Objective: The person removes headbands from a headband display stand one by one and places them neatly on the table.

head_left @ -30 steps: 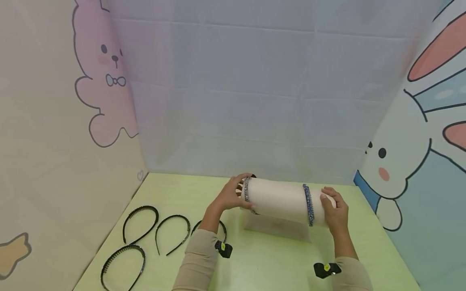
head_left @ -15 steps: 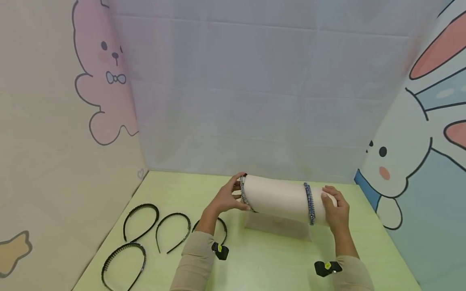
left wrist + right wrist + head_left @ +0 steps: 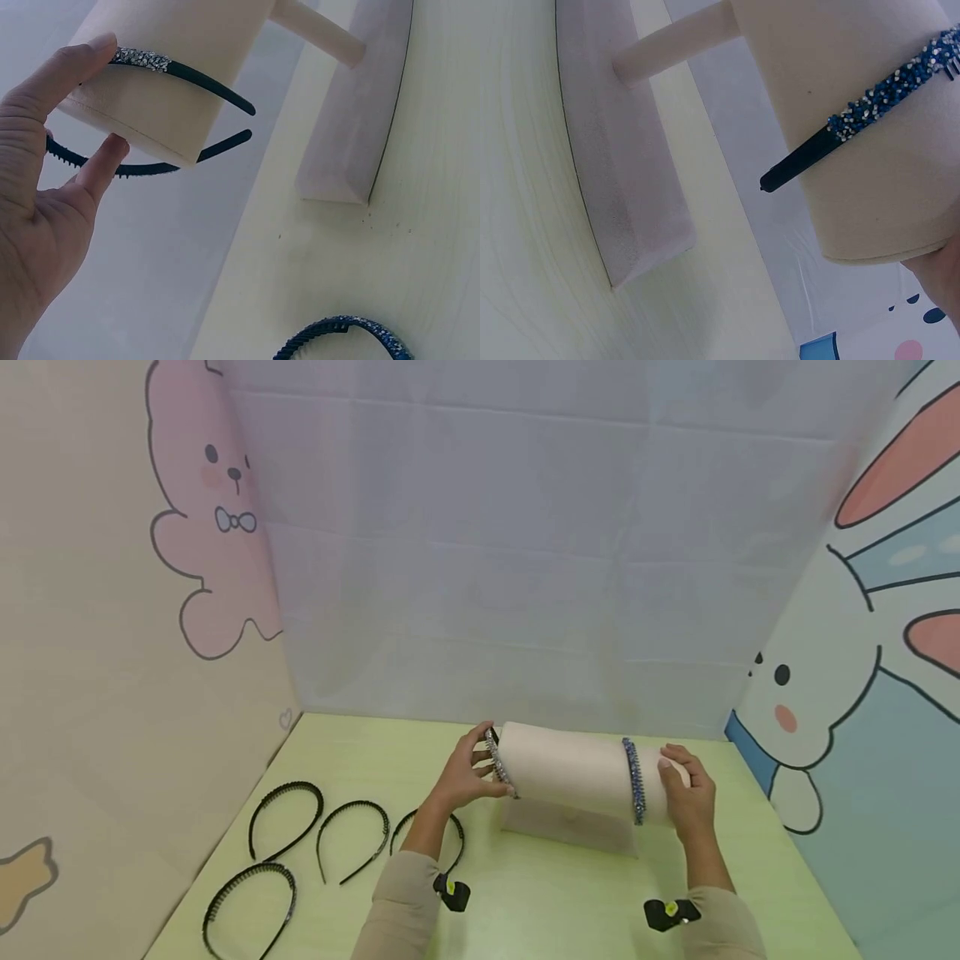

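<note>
A cream cylindrical headband stand (image 3: 566, 760) lies crosswise on a low base (image 3: 567, 828), joined by a post seen in the wrist views. At its left end, my left hand (image 3: 459, 781) holds a silver rhinestone headband (image 3: 496, 758) between thumb and fingers. The left wrist view shows the band's dark tips (image 3: 238, 105) reaching along both sides of the cylinder, its arc partly beyond the end. My right hand (image 3: 692, 797) grips the cylinder's right end, thumb in front. Just left of that hand, a blue beaded headband (image 3: 636, 781) sits around the cylinder.
Several black toothed headbands lie on the left of the pale green table (image 3: 525, 910), such as a far-left headband (image 3: 318, 810) and a front headband (image 3: 206, 927). My left forearm partly covers another headband (image 3: 462, 839). A white backdrop (image 3: 480, 568) hangs behind.
The silver headband has shifted left with my left hand, from around the cylinder to its end, and now tilts. My right hand keeps its grip on the stand.
</note>
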The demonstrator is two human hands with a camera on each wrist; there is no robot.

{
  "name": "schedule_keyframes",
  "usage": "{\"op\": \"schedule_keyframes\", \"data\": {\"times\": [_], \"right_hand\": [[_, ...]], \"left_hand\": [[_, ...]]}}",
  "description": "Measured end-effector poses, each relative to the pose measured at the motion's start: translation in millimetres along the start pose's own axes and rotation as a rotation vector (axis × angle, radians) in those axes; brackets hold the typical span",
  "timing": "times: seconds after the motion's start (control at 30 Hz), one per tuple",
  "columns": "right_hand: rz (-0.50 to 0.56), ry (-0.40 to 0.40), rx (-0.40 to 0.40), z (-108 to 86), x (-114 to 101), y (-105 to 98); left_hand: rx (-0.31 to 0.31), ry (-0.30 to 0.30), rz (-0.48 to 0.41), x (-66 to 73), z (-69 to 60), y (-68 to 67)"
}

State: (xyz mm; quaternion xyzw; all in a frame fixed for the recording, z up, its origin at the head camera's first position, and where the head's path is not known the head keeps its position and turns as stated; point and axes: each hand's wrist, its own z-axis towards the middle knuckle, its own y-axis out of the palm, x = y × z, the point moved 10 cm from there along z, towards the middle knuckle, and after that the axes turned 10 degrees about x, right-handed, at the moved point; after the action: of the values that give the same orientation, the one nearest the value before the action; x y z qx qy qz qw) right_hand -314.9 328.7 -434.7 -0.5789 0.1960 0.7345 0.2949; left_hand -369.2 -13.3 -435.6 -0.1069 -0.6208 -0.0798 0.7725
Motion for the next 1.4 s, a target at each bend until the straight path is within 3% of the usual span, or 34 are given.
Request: {"op": "schedule_keyframes", "data": {"times": [0.17, 0.33, 0.53, 0.73, 0.97, 1.17, 1.4], "right_hand": [[-0.016, -0.017, -0.009, -9.1, -15.8, 1.5], [-0.026, 0.001, -0.02, -10.4, -16.2, 3.1], [-0.022, -0.004, -0.023, -10.5, -15.4, 2.6], [-0.022, -0.013, -0.025, -8.2, -14.6, 0.6], [-0.022, 0.007, -0.013, 4.4, 10.2, -4.1], [0.001, 0.002, -0.009, 4.8, 17.2, 0.7], [0.001, 0.004, 0.007, 8.1, 18.3, -1.2]], "left_hand": [[0.05, -0.011, -0.025, -3.5, -6.5, -3.4], [0.078, -0.032, -0.031, -8.2, -13.5, -7.1], [0.095, -0.014, 0.092, -8.4, -22.5, -9.2], [0.192, 0.073, 0.22, -2.8, -34.8, -14.8], [0.289, 0.072, 0.275, -38.8, -44.0, -26.9], [0.384, 0.076, 0.246, -42.5, -71.0, -38.7], [0.479, 0.102, 0.182, -44.7, -103.9, -39.2]]}}
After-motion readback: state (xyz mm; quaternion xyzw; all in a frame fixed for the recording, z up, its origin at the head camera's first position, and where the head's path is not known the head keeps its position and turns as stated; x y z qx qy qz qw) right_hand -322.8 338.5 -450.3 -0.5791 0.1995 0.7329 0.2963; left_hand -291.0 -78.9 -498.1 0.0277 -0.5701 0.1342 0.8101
